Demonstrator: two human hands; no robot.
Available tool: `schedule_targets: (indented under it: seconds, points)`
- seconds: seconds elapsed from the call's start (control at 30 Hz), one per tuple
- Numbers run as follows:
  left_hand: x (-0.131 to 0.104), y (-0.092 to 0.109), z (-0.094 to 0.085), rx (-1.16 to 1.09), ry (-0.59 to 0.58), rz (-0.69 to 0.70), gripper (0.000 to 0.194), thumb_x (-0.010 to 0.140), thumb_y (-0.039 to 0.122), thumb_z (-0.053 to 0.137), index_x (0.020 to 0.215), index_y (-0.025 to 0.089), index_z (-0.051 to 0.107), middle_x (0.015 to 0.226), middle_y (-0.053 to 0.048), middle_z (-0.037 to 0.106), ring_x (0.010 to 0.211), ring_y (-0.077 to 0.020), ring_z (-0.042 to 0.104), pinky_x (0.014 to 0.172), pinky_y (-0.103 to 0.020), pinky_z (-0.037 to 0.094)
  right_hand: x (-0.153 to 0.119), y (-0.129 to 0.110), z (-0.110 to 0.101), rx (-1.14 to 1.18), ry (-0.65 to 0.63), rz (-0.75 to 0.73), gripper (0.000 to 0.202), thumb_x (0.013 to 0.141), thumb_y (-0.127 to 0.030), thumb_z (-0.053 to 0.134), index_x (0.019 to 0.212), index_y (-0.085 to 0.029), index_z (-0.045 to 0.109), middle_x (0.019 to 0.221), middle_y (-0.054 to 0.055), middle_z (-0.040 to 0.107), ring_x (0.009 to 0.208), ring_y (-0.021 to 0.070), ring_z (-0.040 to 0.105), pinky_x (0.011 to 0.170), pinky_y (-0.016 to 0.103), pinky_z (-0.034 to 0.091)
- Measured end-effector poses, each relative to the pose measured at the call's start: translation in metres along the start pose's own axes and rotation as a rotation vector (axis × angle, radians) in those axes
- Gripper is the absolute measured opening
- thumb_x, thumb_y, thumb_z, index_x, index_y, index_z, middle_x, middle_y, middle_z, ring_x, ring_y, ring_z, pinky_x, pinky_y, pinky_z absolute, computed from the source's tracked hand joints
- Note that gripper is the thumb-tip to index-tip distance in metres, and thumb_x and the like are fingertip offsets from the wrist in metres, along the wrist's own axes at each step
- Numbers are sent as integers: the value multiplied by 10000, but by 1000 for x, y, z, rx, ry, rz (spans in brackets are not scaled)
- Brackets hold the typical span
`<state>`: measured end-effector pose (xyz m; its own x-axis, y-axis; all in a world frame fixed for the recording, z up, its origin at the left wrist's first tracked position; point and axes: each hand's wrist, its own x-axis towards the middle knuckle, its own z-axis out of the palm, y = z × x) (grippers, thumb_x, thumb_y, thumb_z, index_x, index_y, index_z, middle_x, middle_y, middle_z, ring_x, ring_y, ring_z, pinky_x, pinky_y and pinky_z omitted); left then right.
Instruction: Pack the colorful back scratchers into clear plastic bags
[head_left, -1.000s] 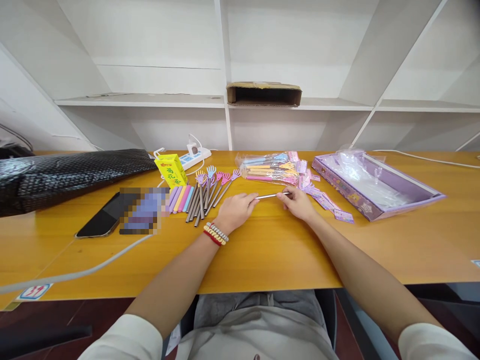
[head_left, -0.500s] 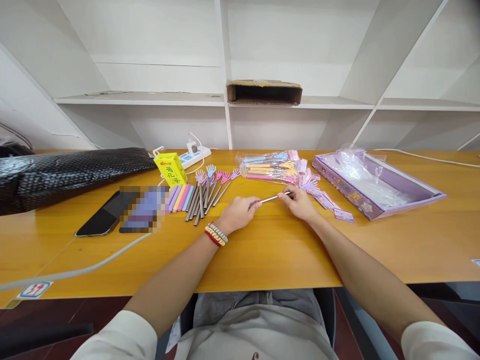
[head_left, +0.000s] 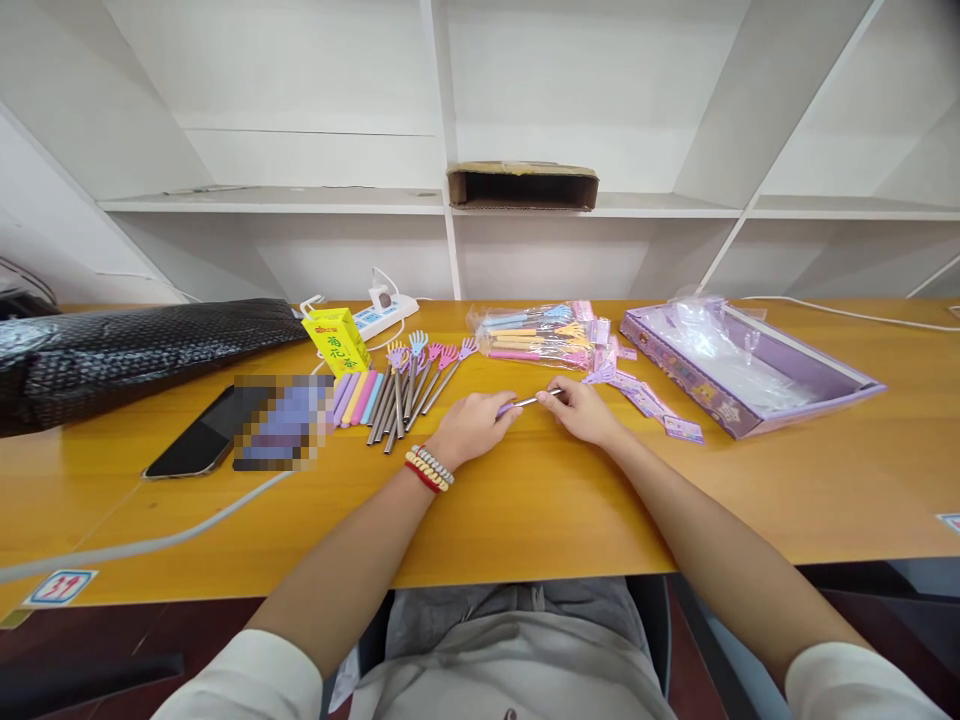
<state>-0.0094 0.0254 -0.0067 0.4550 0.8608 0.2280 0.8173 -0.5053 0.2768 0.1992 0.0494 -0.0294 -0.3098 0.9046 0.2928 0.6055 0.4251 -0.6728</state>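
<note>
Both of my hands hold one back scratcher (head_left: 529, 401) level above the table, with a bare stretch of its metal rod showing between them. My left hand (head_left: 474, 424) is closed round its purple handle end. My right hand (head_left: 579, 408) pinches the rod, and a purple hand-shaped head sticks out beyond those fingers. To the left lie several metal rods with coloured claw heads (head_left: 418, 343). Beside them is a row of coloured handle sleeves (head_left: 358, 398) in purple, yellow, pink and blue. Behind my hands are bagged back scratchers (head_left: 536, 335), with small purple cards (head_left: 637, 392) near the right hand.
An open purple box (head_left: 847, 388) with clear plastic inside stands on the right. Leftward are a yellow drink carton (head_left: 335, 340), a power strip (head_left: 386, 315), a phone (head_left: 196, 440) and a black bubble-wrap package (head_left: 150, 345). A cable (head_left: 187, 532) crosses the table's left side.
My right hand has moved left along with the claw head, closer to my left hand. Less of the rod shows between the hands. The view has shifted slightly.
</note>
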Motion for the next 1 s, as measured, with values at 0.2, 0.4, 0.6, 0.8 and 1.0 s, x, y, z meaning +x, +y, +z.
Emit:
schedule_targets:
  seconds: [0.2, 0.4, 0.6, 0.8, 1.0]
  points:
    - [1, -3, -2, 74, -10, -107, 455, 916, 488, 259, 1016, 244, 630, 892, -58, 677, 824, -209, 613, 685, -293, 409, -3, 0, -6, -122, 9, -12, 470, 825, -516, 483, 1164, -194, 537, 555, -26, 523, 529, 137, 469, 554, 261, 355]
    - [0, 6, 1, -30, 74, -120, 428, 921, 474, 272, 1008, 229, 612, 905, -49, 676, 826, -192, 611, 675, -275, 393, -4, -4, -5, 115, 170, -68, 414, 831, -496, 481, 1103, -186, 508, 611, -24, 519, 536, 124, 460, 545, 256, 376]
    - [0, 7, 2, -41, 57, -100, 417, 921, 451, 291, 924, 195, 621, 888, -66, 668, 816, -200, 607, 698, -293, 412, -3, -1, -7, 48, 187, -52, 392, 834, -517, 466, 1015, -180, 554, 588, -15, 534, 522, 125, 464, 547, 256, 378]
    - [1, 2, 8, -47, 88, -76, 280, 880, 341, 425, 990, 166, 613, 964, -92, 630, 894, -196, 587, 835, -303, 426, -1, 3, -12, -439, 132, -88, 358, 863, -464, 465, 999, -196, 660, 771, 73, 634, 725, 190, 555, 668, 291, 387]
    - [0, 1, 2, -25, 92, 70, 284, 899, 297, 400, 1041, 177, 615, 969, -76, 611, 872, -172, 570, 818, -286, 422, 0, -7, -20, -640, 130, -277, 382, 882, -479, 425, 904, -173, 653, 942, 111, 630, 925, 237, 526, 819, 336, 341]
